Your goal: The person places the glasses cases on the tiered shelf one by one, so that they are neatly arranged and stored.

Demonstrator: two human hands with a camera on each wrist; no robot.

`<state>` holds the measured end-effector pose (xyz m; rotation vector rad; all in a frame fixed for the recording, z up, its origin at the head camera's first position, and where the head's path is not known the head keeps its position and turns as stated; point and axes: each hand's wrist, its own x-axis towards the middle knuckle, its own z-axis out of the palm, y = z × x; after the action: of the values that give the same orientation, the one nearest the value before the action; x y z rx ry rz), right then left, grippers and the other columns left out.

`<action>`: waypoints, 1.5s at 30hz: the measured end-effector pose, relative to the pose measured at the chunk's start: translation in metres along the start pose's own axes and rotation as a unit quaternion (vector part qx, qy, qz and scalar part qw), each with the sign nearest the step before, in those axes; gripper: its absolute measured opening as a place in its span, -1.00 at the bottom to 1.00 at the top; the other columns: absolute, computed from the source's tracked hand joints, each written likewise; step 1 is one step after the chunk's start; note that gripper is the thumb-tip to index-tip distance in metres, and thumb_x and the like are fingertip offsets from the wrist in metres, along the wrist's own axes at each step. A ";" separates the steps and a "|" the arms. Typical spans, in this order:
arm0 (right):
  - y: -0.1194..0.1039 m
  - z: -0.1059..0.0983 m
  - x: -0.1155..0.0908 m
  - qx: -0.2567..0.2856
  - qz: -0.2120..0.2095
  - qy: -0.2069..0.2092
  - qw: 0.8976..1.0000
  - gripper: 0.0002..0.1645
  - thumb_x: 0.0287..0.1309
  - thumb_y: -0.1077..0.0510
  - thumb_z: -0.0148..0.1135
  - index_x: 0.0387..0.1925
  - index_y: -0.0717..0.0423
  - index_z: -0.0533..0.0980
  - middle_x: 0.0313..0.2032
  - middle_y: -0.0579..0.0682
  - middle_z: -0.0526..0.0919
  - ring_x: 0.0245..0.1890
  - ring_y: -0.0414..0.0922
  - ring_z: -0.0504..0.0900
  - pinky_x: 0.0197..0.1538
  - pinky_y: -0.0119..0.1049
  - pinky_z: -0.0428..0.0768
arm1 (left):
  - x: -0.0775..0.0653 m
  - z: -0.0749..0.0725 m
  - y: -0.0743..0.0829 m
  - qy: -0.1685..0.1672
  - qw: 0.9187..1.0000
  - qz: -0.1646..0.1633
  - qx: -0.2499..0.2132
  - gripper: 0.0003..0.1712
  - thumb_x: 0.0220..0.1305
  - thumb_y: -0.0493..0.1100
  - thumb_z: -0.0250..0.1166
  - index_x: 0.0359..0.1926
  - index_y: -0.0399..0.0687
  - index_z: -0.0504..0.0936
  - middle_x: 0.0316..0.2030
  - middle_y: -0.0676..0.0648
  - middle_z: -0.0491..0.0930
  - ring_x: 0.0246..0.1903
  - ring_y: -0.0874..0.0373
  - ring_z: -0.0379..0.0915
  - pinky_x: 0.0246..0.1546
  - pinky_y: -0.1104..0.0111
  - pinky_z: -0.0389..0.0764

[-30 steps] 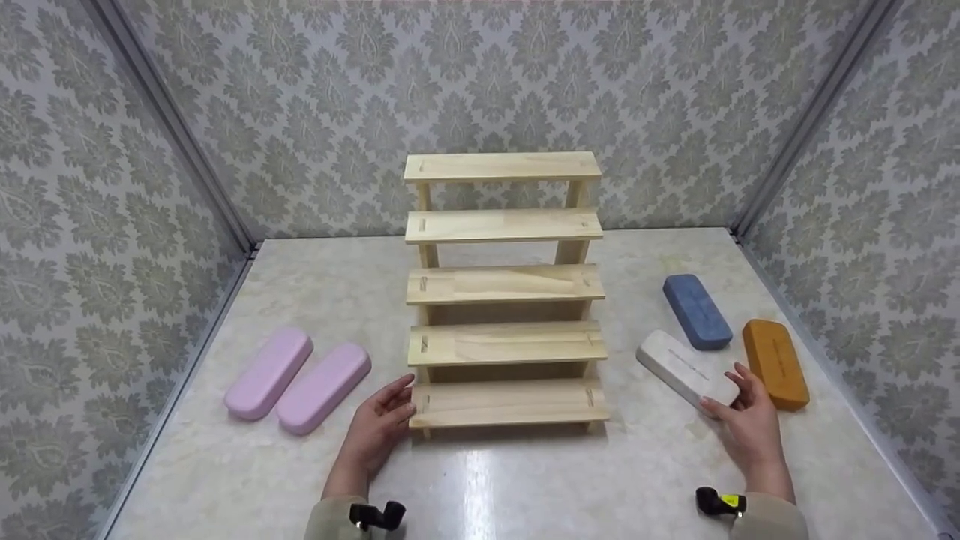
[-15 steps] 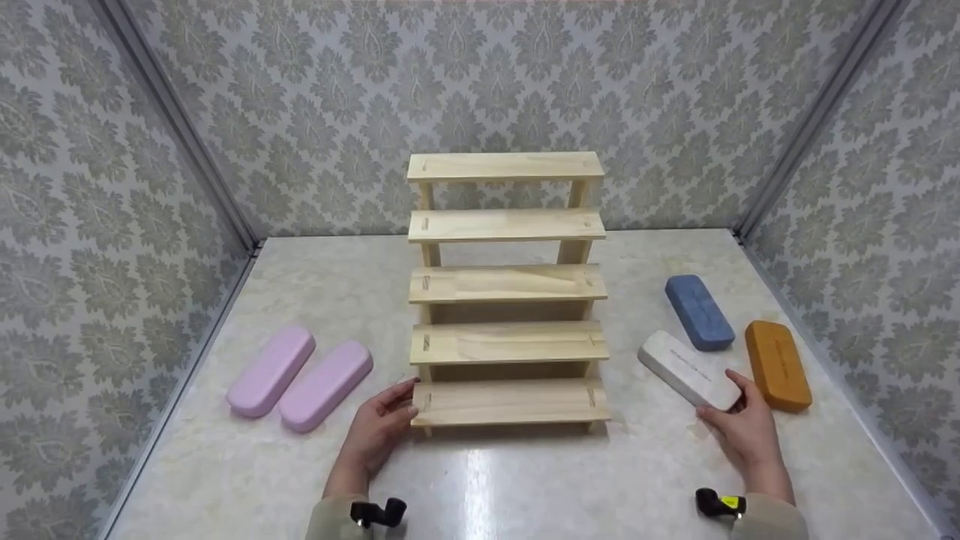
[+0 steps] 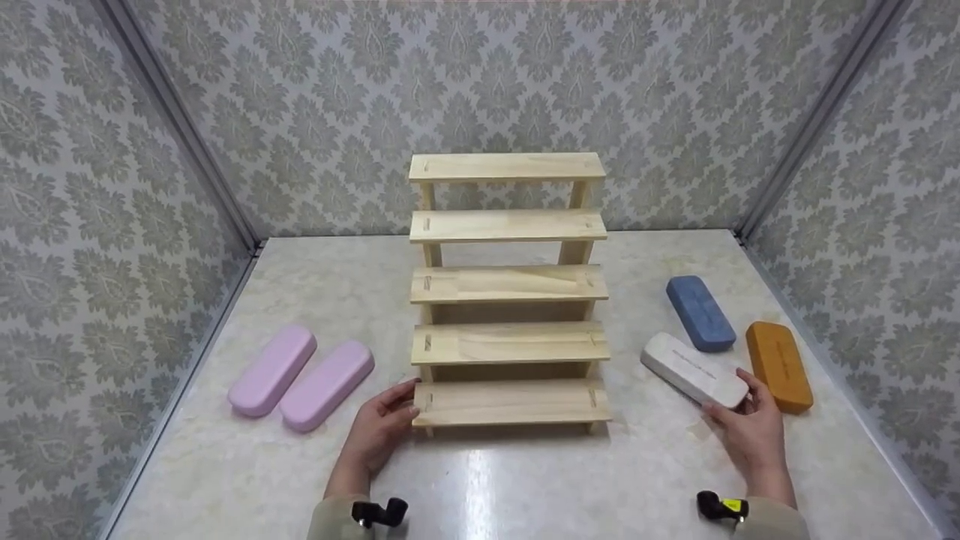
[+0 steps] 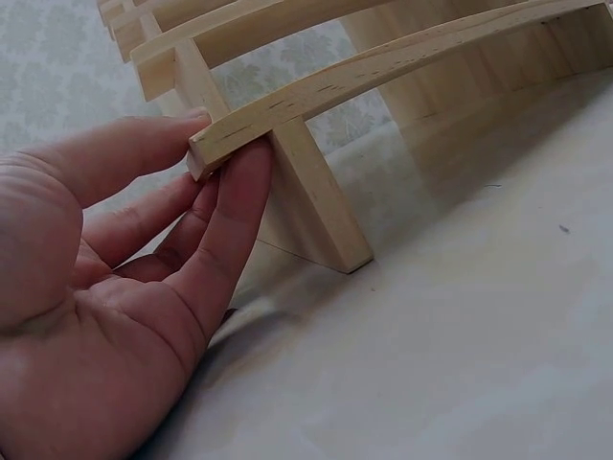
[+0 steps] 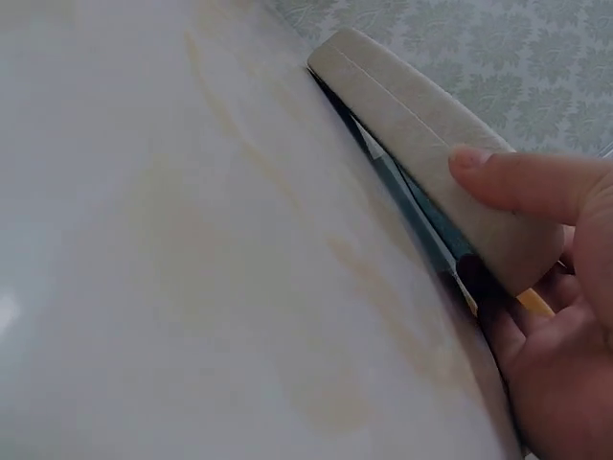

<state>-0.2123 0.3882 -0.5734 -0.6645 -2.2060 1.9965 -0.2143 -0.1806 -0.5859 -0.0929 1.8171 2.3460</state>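
Observation:
A wooden tiered display stand (image 3: 511,343) with several steps stands mid-table. My left hand (image 3: 379,429) pinches the left end of its lowest step (image 4: 287,101), thumb on top and fingers beneath in the left wrist view. On the right, my right hand (image 3: 754,431) grips the near end of a white glasses case (image 3: 694,367), its thumb along one side. In the right wrist view the near end of this white case (image 5: 412,115) is raised off the tabletop, while its far end stays low, close to the surface. The fingers on its other side are partly hidden.
Behind the white case lies a blue glasses case (image 3: 700,313), and an orange glasses case (image 3: 780,367) lies right beside my right hand. Two pink glasses cases, one outer (image 3: 272,371) and one inner (image 3: 328,386), lie left of the stand. Patterned walls (image 3: 495,82) enclose the table.
My right hand has taken hold of the white case's near end and lifted it slightly, with a small shift to the right. The left hand keeps its place at the stand.

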 end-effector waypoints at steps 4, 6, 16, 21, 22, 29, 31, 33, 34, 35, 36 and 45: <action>-0.004 0.000 -0.002 0.053 -0.028 0.019 0.998 0.21 0.05 0.36 0.53 0.61 -0.11 0.06 0.65 -0.06 -0.04 0.57 -0.04 0.15 0.04 -0.72 0.53 | 0.001 0.000 0.000 -0.004 1.000 0.002 -0.008 -0.27 0.28 -0.46 0.27 0.46 -0.45 0.29 0.12 -0.12 0.59 0.05 0.18 0.58 0.01 0.40 0.69; -0.005 0.000 -0.003 0.068 -0.039 0.033 0.996 0.19 0.04 0.37 0.53 0.59 -0.07 0.10 0.64 -0.06 0.02 0.53 -0.06 0.22 0.05 -0.73 0.53 | 0.001 0.000 0.000 -0.006 1.000 0.006 -0.006 -0.27 0.29 -0.46 0.26 0.45 -0.46 0.28 0.11 -0.11 0.58 0.04 0.19 0.57 0.01 0.42 0.68; -0.017 -0.006 -0.005 0.045 -0.023 0.063 0.997 0.11 0.09 0.36 0.50 0.58 -0.07 0.16 0.62 -0.04 0.10 0.58 -0.04 0.19 0.35 -0.54 0.43 | 0.001 0.000 -0.002 -0.002 1.000 0.010 0.005 -0.29 0.27 -0.47 0.27 0.44 -0.48 0.31 0.12 -0.12 0.59 0.04 0.21 0.58 0.01 0.45 0.68; -0.036 -0.009 -0.005 0.036 -0.025 0.063 0.997 0.04 0.20 0.27 0.44 0.60 -0.11 0.13 0.64 -0.07 0.06 0.62 -0.07 0.11 0.49 -0.35 0.27 | 0.001 -0.002 -0.002 -0.005 1.000 0.008 0.006 -0.28 0.27 -0.45 0.27 0.44 -0.47 0.30 0.15 -0.13 0.59 0.06 0.21 0.59 0.02 0.43 0.69; -0.041 -0.009 -0.005 0.055 -0.031 0.062 0.996 0.03 0.20 0.30 0.43 0.59 -0.10 0.14 0.63 -0.09 0.07 0.61 -0.08 0.12 0.45 -0.40 0.33 | 0.002 -0.002 -0.002 -0.006 1.000 0.007 0.008 -0.27 0.27 -0.45 0.27 0.45 -0.47 0.30 0.16 -0.13 0.58 0.06 0.21 0.58 0.03 0.42 0.69; -0.077 -0.003 -0.002 0.202 -0.114 0.040 0.972 -0.08 0.09 0.58 0.34 0.45 0.10 0.31 0.27 -0.11 0.43 0.26 -0.23 0.43 -0.02 -0.63 0.64 | 0.002 -0.003 -0.002 -0.009 1.000 0.009 0.016 -0.27 0.26 -0.45 0.28 0.44 -0.46 0.31 0.18 -0.13 0.58 0.04 0.20 0.58 -0.02 0.43 0.69; -0.089 0.000 -0.001 0.239 -0.135 0.022 0.961 -0.13 0.08 0.63 0.30 0.41 0.11 0.35 0.19 -0.15 0.46 0.18 -0.27 0.50 -0.01 -0.59 0.66 | 0.002 -0.003 -0.002 -0.006 1.000 0.010 0.016 -0.27 0.26 -0.45 0.28 0.44 -0.46 0.32 0.17 -0.12 0.59 0.04 0.21 0.58 -0.01 0.44 0.69; -0.101 0.003 0.000 0.271 -0.157 -0.002 0.950 -0.15 0.11 0.66 0.23 0.39 0.12 0.35 0.17 -0.12 0.46 0.14 -0.28 0.53 -0.01 -0.55 0.68 | 0.002 -0.002 -0.002 -0.003 1.000 0.007 0.011 -0.28 0.26 -0.46 0.28 0.44 -0.46 0.32 0.14 -0.10 0.60 0.03 0.20 0.58 -0.02 0.44 0.69; -0.107 0.004 0.000 0.285 -0.167 -0.012 0.944 -0.16 0.11 0.66 0.22 0.38 0.11 0.36 0.17 -0.09 0.47 0.13 -0.27 0.54 0.00 -0.53 0.68 | 0.003 -0.002 -0.002 -0.002 1.000 0.004 0.007 -0.28 0.26 -0.46 0.28 0.44 -0.45 0.32 0.13 -0.09 0.60 0.02 0.19 0.58 -0.03 0.43 0.69; -0.113 0.006 0.001 0.295 -0.181 -0.020 0.938 -0.18 0.12 0.67 0.20 0.36 0.13 0.37 0.15 -0.05 0.48 0.11 -0.24 0.56 0.00 -0.51 0.69 | 0.003 -0.002 -0.002 0.000 1.000 0.001 0.002 -0.28 0.26 -0.46 0.28 0.44 -0.44 0.33 0.12 -0.07 0.60 0.02 0.19 0.58 -0.03 0.43 0.69; -0.118 0.008 0.002 0.303 -0.195 -0.028 0.933 -0.19 0.12 0.68 0.19 0.36 0.16 0.37 0.14 -0.02 0.48 0.09 -0.21 0.58 0.01 -0.49 0.70 | 0.003 -0.002 -0.002 0.001 1.000 -0.001 0.000 -0.28 0.26 -0.46 0.28 0.44 -0.44 0.33 0.11 -0.06 0.60 0.02 0.19 0.58 -0.03 0.43 0.69; -0.171 0.027 0.016 0.306 -0.271 -0.061 0.911 -0.30 0.15 0.67 0.17 0.27 0.15 0.47 0.05 0.06 0.58 -0.05 -0.14 0.65 -0.01 -0.46 0.71 | 0.002 -0.001 -0.002 -0.001 1.000 -0.003 -0.001 -0.29 0.27 -0.45 0.28 0.44 -0.42 0.33 0.16 -0.14 0.60 0.06 0.18 0.59 0.01 0.41 0.69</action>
<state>-0.2795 0.3603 -0.4153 0.1428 -1.4215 2.2349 -0.2162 -0.1810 -0.5883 -0.0956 1.8115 2.3441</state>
